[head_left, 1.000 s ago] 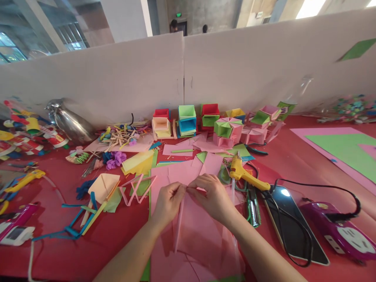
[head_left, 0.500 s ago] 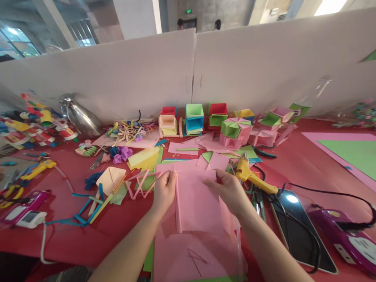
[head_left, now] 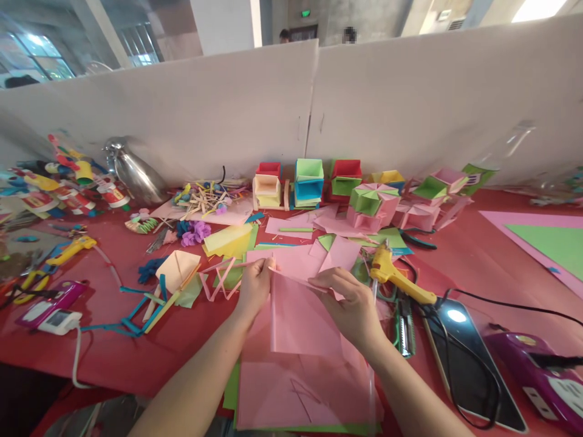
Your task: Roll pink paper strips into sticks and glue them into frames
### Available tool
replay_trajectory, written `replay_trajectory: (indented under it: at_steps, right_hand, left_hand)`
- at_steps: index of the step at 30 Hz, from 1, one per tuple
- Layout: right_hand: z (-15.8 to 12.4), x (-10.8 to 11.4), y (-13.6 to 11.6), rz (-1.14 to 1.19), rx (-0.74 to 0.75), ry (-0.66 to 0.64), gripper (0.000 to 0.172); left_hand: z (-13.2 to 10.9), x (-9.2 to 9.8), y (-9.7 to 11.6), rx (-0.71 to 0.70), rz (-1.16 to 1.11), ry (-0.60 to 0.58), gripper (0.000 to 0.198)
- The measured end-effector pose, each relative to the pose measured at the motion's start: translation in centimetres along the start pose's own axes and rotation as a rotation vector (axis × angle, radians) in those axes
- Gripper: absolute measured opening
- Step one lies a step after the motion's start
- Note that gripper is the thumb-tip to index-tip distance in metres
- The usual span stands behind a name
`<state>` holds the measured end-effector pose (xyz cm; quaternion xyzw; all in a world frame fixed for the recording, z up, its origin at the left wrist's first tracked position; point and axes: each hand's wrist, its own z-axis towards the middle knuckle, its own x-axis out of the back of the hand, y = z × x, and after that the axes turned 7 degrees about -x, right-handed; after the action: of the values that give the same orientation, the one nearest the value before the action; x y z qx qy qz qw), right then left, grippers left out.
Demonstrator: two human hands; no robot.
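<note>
My left hand (head_left: 255, 285) pinches one end of a narrow pink paper band (head_left: 291, 277) at the top left of a pink sheet. Its other end sits between the thumb and fingers of my right hand (head_left: 350, 303). Whether this band is a loose strip or the turned edge of the pink sheet (head_left: 304, 321), I cannot tell. Down the left side of that sheet runs an upright fold. Beneath lies a larger stack of pink paper (head_left: 268, 394) with pencil marks, and green paper shows below it. A zigzag of pink strips (head_left: 221, 279) lies just left of my left hand.
To the right are a yellow glue gun (head_left: 401, 278), a cutter knife (head_left: 404, 328), a phone (head_left: 469, 364) and a purple power strip (head_left: 537, 376). Folded paper boxes (head_left: 308, 182) line the white partition. Blue strips (head_left: 132, 318) and another glue gun (head_left: 75, 250) lie left.
My right hand has shifted from the sheet's top right corner towards the left, and a slanting pink band now spans both hands. The view has turned slightly left.
</note>
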<state>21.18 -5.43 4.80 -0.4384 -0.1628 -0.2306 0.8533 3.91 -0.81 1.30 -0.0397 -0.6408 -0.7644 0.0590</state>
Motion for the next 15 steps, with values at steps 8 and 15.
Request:
replay_trajectory:
  at_steps: [8, 15]
  right_hand:
    - [0.1, 0.1, -0.6, 0.173, -0.208, -0.082, 0.012]
    - [0.2, 0.0, 0.7, 0.272, -0.841, -0.152, 0.033]
  left_hand:
    - [0.2, 0.5, 0.5, 0.055, -0.098, 0.012, 0.038]
    - [0.0, 0.2, 0.4, 0.12, -0.163, -0.108, 0.041]
